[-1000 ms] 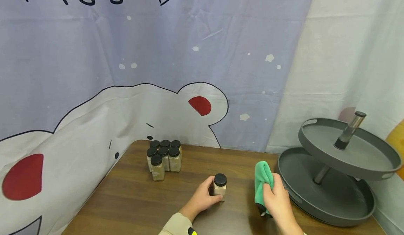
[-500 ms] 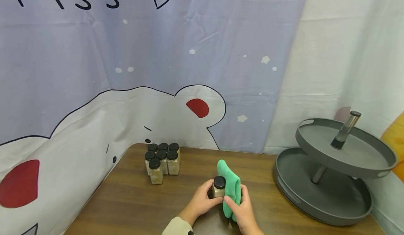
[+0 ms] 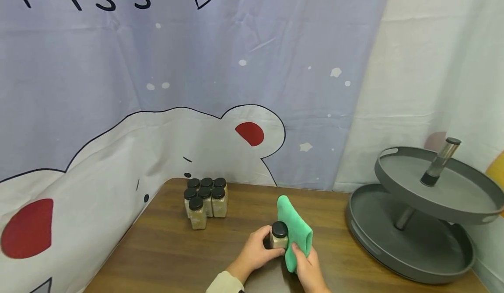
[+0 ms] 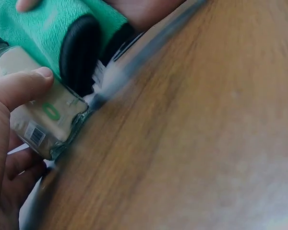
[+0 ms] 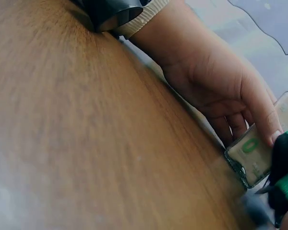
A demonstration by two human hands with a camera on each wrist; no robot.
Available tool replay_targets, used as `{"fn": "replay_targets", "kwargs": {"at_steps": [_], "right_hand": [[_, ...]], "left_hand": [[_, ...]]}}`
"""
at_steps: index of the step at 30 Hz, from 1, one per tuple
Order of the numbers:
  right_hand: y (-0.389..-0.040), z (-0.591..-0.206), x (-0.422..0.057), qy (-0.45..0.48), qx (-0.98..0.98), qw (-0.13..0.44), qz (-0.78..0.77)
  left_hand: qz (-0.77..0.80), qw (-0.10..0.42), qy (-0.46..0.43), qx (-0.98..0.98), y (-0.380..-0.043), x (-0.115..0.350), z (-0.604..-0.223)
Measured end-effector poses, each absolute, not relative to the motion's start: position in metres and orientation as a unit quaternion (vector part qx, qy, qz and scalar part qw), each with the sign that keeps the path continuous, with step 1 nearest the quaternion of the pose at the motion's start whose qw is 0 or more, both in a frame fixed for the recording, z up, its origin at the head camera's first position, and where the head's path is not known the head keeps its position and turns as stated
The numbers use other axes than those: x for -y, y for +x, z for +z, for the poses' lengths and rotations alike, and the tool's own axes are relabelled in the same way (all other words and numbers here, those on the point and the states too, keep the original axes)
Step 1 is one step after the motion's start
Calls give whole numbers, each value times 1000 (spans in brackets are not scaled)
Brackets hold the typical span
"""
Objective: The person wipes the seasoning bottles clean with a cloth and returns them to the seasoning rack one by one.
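My left hand (image 3: 253, 250) grips a small square glass jar (image 3: 278, 241) with a black lid, its thumb across the front side. Pale powder fills the jar, and a green mark and a barcode show on its glass (image 4: 36, 112) in the left wrist view. A folded green cloth (image 3: 295, 228) with black edging is pinched in my right hand (image 3: 309, 267). It lies up against the jar's right side. The jar stands upright on the wooden table, its base at the surface.
Several similar black-lidded jars (image 3: 197, 219) stand grouped at the table's back left. A grey two-tier round tray stand (image 3: 413, 258) occupies the right side, its upper tier offset to the right. Behind the wooden table (image 3: 173, 258) hangs a printed curtain (image 3: 197, 65).
My right hand has brought the green cloth leftward from beside the tray stand to the jar. My left hand has kept its grip on the jar in about the same place.
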State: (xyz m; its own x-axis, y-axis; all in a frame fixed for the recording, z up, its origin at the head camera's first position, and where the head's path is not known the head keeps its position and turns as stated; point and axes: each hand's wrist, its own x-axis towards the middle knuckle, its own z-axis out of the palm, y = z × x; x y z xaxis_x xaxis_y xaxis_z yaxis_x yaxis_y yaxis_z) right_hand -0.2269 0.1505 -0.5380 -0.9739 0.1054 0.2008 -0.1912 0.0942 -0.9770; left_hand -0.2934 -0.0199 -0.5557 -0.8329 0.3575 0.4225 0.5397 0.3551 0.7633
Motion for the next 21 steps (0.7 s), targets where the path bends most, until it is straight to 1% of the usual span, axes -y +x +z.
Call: {"fn": "replay_targets", "kwargs": {"at_steps": [5,10,13,17,21], "right_hand": [[-229,-536,-152,10,747,97,658],[-231,-536,-154,-21,738,113,665],[-232,-537,-155,-13,736,110,668],[-232,-539,-157,1,732,88,676],[-231,-540,-158,-8,724,85,685]], "left_hand": [[-492,104,-254,826,-295,15,-555],[-491,133,-224,831,-296,11,-554],[-478,136,-230,837,-294,11,-554],[-463,130,-253,840,-291,11,-554],[-455,150,-232,847,-288,10,-553]]}}
